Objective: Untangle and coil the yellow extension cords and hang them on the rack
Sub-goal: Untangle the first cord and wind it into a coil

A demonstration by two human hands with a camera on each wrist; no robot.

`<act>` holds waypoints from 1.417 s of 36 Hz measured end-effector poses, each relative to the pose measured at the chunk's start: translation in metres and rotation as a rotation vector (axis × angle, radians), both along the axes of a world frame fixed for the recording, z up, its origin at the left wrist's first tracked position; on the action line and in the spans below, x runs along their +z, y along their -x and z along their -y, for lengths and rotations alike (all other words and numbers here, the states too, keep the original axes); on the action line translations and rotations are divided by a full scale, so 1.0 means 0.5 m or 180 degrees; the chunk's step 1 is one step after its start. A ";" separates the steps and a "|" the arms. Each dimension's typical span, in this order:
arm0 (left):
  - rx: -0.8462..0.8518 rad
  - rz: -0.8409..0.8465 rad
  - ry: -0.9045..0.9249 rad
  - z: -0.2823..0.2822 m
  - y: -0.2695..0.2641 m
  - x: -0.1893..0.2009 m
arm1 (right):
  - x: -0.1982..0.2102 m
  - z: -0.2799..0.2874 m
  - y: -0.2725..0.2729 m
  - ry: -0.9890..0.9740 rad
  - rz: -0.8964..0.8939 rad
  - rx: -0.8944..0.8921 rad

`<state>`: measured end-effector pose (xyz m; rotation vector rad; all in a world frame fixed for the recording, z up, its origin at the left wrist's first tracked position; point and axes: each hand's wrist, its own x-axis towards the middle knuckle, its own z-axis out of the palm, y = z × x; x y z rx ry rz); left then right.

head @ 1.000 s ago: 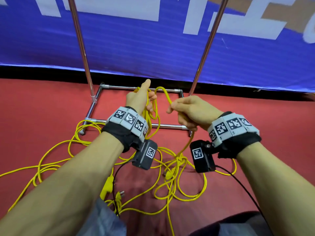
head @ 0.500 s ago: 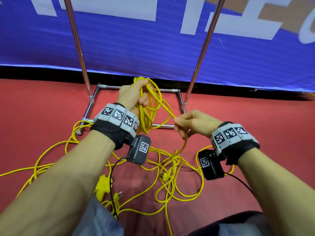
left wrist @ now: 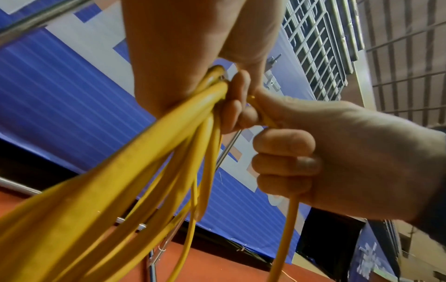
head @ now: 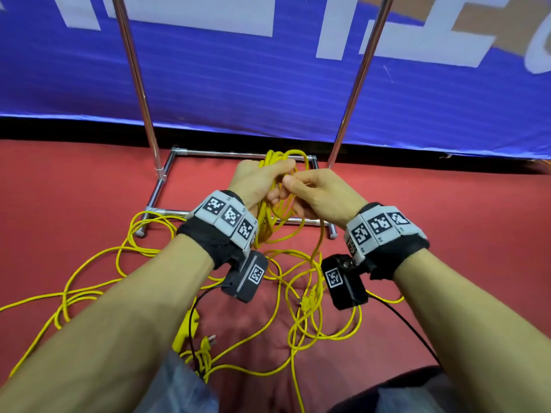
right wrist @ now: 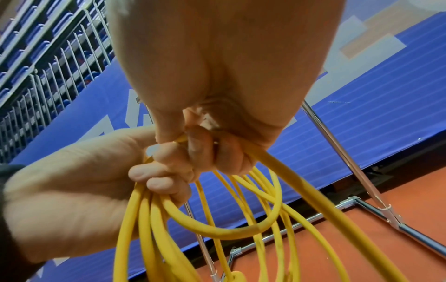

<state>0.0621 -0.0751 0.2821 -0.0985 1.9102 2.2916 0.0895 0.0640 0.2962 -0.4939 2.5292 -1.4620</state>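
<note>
Risks, judged from this moment. Most of the yellow cord lay loose on the red floor on the near side of the rack, crossing itself many times. If the next length were pulled up without shaking these crossings apart, a knot would likely tighten below the hands and stall the coiling. A yellow socket block and a plug sat in that pile, nearest the person; either could snag in a loop and drag the tangle upward. The black cable from the left wrist camera crossed the pile too and could get wound in. The coil itself hung in uneven loops; a slack hold might let turns slip out.

Grip, left hand: closed round the gathered loops at their top, fingers curled under the bundle; loops hung down over the near bar of the rack's base frame.

Grip, right hand: fingers curled, touching the left hand, thumb and forefinger pinching a strand at the top of the coil; in the left wrist view one strand ran down out of the bottom of that fist toward the floor. I judged this to be a fresh turn being laid into the left hand's bundle.

Nothing hung on the rack's visible uprights; its top was out of view.
</note>
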 end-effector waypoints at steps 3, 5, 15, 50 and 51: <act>0.0154 -0.0080 -0.0245 0.000 0.006 0.001 | -0.008 -0.008 -0.003 0.0026 0.0198 -0.0093; 0.0305 -0.0171 -0.0434 0.004 0.011 0.008 | -0.016 -0.022 -0.008 0.0101 0.0518 -0.0057; 0.0607 -0.0262 -0.0763 0.041 0.039 0.007 | -0.020 -0.050 -0.023 -0.0241 0.0376 -0.0078; 0.0837 0.0034 -0.0432 0.018 0.017 0.003 | 0.014 0.003 -0.035 0.0266 0.0341 0.0215; 0.0755 0.0089 -0.0473 0.015 0.013 0.001 | 0.016 0.005 -0.033 0.0301 0.0357 0.0229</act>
